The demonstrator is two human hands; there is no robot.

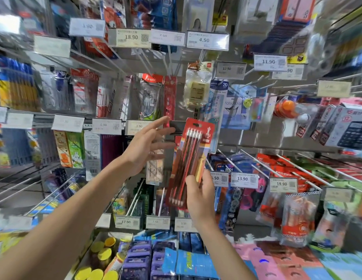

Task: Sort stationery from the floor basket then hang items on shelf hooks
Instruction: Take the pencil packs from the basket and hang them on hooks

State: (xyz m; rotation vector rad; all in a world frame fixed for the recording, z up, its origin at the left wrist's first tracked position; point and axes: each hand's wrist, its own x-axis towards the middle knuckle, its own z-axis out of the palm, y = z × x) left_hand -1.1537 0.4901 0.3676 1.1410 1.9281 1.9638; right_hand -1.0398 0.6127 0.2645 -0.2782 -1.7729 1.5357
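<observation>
A red pack of pencils (191, 156) is held upright in front of the shelf, its hang hole at the top. My right hand (200, 197) grips the pack's lower part, thumb on its front. To the left of the pack, my left hand (144, 146) is raised with its fingers straight and spread, the fingertips reaching towards a dark tag holder (177, 127) at the end of a hook behind the pack's top. The floor basket is out of view.
Hooks full of hung stationery fill the wall, with price tags such as 3.90 (138, 126) and 13.90 (244, 179) at their ends. Long white hooks (263, 164) jut out on the right. Boxes and jars (104, 257) lie on the lower shelf.
</observation>
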